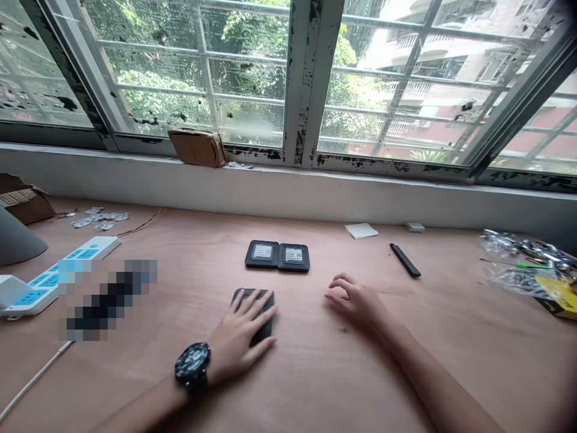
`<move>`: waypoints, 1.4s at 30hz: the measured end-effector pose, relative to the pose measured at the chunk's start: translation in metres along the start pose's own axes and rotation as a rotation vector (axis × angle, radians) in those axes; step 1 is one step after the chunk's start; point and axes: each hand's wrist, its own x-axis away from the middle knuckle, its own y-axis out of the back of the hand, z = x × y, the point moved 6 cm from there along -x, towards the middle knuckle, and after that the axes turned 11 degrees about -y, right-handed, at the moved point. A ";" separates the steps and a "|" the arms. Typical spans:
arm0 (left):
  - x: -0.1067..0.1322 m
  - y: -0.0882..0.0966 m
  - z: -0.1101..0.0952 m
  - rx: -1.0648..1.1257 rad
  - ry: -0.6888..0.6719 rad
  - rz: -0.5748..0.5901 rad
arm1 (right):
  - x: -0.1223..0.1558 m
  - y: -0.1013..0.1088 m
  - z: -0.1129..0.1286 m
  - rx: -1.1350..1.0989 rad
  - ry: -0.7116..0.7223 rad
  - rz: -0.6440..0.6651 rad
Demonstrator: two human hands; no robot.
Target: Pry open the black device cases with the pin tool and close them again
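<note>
"Flat black case (264, 332): where is it lying?"

"It is lying on the table (311, 373), mostly hidden under the left hand (238, 331). Just beyond it, the left labelled case (262, 254) and the right labelled case (294, 257) are sitting side by side."

"Is that left hand clamping it?"

"Not from what I'm seeing. The palm is facing down, the fingers are spreading across the top, and the thumb is standing apart, near the right edge. How hard it is pressing, I cannot tell."

"And the right hand (360, 300)?"

"It is holding nothing visible. Its fingers are curling loosely, well apart from the case; whether it is touching the table, I cannot tell. A black strip (404, 260) is lying beyond it."

"How are you expecting the case to handle?"

"I'm guessing light and stiff, with a smooth face that could be sliding under flat fingers. I'm treating it as fragile if dropped. I'm favouring two opposite side edges, thumb on one, fingers on the other."
</note>
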 end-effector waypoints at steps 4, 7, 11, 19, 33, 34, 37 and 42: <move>0.040 0.002 0.059 -0.165 0.204 -0.033 | -0.012 -0.016 0.029 0.105 0.132 -0.131; 0.050 0.001 0.111 -0.216 0.289 -0.034 | -0.038 -0.035 0.049 0.179 0.152 -0.149; 0.032 0.001 0.177 -0.154 0.345 0.029 | -0.073 -0.059 0.065 0.201 0.087 -0.121; -0.026 -0.002 0.211 -0.052 0.239 0.031 | -0.030 -0.053 0.074 0.100 0.119 0.024; -0.104 -0.030 0.155 0.100 0.134 -0.027 | 0.090 -0.027 0.102 0.008 0.081 0.107; -0.107 -0.029 0.149 0.111 0.129 -0.041 | 0.086 -0.024 0.097 0.006 0.087 0.096; -0.107 -0.021 0.123 0.142 0.118 -0.103 | 0.063 -0.008 0.061 0.008 0.057 0.009; -0.084 -0.003 0.043 0.266 0.064 -0.240 | 0.026 0.010 -0.009 0.069 -0.036 -0.028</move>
